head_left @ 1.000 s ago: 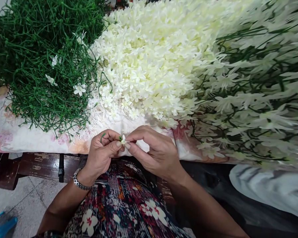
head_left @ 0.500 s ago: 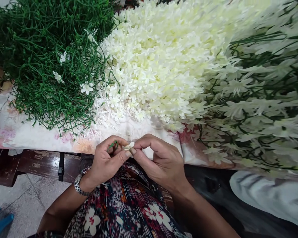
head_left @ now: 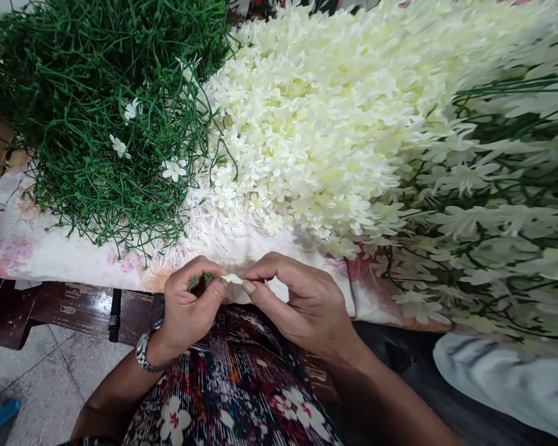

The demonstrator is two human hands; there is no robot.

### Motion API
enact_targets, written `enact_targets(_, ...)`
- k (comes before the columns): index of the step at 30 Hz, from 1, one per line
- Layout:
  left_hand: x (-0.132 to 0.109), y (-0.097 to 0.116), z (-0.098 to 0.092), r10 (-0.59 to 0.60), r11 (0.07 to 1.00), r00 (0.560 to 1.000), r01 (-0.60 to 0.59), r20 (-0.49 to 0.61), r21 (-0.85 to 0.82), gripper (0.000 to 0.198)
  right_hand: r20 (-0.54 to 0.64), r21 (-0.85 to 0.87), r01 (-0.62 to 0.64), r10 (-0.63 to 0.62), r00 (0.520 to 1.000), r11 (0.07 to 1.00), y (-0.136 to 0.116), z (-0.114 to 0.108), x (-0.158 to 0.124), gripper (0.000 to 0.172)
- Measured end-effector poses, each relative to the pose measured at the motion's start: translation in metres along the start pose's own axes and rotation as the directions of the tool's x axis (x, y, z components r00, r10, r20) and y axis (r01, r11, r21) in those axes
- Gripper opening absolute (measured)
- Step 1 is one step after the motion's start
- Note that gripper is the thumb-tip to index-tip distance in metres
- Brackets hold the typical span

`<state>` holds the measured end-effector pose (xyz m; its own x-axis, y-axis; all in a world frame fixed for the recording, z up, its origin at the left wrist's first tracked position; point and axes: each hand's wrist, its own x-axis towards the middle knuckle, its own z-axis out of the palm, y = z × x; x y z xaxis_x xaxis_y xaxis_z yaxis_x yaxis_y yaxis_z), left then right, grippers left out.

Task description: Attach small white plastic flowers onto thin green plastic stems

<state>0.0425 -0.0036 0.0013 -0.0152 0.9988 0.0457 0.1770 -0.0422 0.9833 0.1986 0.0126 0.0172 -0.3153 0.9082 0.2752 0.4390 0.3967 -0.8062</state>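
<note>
The white flower now sits flatter, pressed between left hand and right hand, petals less spread.

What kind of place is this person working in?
Probably a home workshop for assembling artificial flowers: a heap of loose cream-white flower heads, a tangled pile of thin green plastic stems, and the left hand and right hand pinching one small cream flower.

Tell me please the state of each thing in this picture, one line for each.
left hand: closed, pinching the green stem
right hand: closed, pinching the white flower
white flower: held between the fingertips of both hands
heap of bare stems: tangled, lying on the cloth
heap of loose flowers: piled, not on stems
flowered stems: lying heaped at the right
wristwatch: worn on the left wrist
</note>
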Motion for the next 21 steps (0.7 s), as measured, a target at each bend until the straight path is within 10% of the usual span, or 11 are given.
enact_targets(4,0.004,-0.006,-0.007,-0.056,0.996,0.982,0.043,-0.180,-0.075,0.005,-0.053,-0.333,0.110,-0.135,0.989,0.936,0.014,-0.005,0.016,0.006)
enact_targets(14,0.016,-0.006,-0.010,-0.016,0.992,0.967,-0.017,-0.253,-0.125,0.009,0.324,-0.664,0.251,-0.032,0.946,0.704,0.012,0.007,0.032,0.016)
enact_targets(21,0.013,-0.004,-0.008,-0.022,0.991,0.977,-0.006,-0.210,-0.134,0.010,0.205,-0.407,0.131,-0.049,0.977,0.904,0.017,0.004,0.023,0.010)
